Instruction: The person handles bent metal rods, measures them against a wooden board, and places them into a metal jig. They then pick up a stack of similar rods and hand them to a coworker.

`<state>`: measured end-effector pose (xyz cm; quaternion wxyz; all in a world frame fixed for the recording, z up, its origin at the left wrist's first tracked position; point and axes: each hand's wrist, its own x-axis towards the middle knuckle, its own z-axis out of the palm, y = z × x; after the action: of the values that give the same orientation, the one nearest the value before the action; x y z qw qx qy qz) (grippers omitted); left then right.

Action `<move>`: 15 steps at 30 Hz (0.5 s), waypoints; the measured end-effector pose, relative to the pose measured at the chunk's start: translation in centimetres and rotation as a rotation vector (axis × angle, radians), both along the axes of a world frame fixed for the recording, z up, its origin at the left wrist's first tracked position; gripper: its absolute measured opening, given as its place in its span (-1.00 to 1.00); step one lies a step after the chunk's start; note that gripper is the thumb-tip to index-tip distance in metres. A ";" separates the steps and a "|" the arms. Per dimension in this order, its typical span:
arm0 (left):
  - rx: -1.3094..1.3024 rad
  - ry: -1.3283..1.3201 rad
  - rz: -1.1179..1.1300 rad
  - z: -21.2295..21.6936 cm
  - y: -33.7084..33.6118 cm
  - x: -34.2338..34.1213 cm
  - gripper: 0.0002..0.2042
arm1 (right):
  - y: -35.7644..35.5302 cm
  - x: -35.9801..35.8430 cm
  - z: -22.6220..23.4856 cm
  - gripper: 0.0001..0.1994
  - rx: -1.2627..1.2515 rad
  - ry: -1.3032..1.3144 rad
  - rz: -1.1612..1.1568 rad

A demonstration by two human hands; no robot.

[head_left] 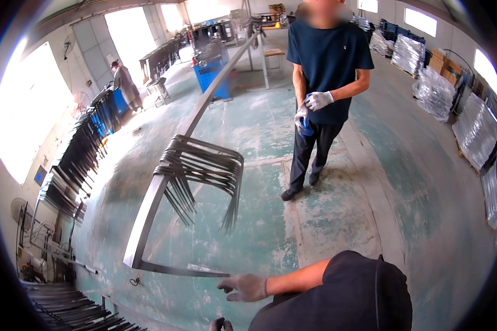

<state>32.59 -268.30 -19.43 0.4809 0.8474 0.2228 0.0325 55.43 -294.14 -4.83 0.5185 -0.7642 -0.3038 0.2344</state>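
Note:
My right hand [247, 288], in a grey glove, reaches in from the right with its fingers stretched out and apart. It holds nothing I can see. Just above its knuckles is the end of a dark flat bar [182, 270], which runs from the near end of a long steel beam [143, 223]; whether hand and bar touch is unclear. At the lower edge only the gloved fingertips of my left hand [221, 324] show, slightly apart and apparently empty. Several bent dark metal strips [204, 157] hang in a bunch over the beam, beyond my hands.
A person in a dark T-shirt [328, 71] and gloves stands ahead, right of the beam. Dark metal strips [66, 306] lie stacked at lower left. A long rack of dark parts [77, 160] lines the left wall; wrapped pallets [408, 55] stand along the right. Another person [127, 88] is farther back.

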 end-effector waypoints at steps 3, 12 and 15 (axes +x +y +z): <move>0.040 0.019 0.016 2.0 -1.1 -1.2 -0.63 | -0.2 -0.4 -0.4 -0.51 0.005 -0.022 0.032; 0.019 0.198 0.045 6.9 -2.8 -6.1 -0.60 | 1.0 -4.9 0.7 -0.49 -0.036 -0.100 0.107; 0.004 0.265 0.037 7.6 -3.1 -8.8 -0.56 | 1.9 -7.8 0.3 -0.47 -0.035 -0.109 0.123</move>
<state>23.79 -271.39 -11.80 0.4451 0.8408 0.2998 -0.0705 47.65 -292.24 -4.54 0.4723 -0.7647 -0.3738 0.2290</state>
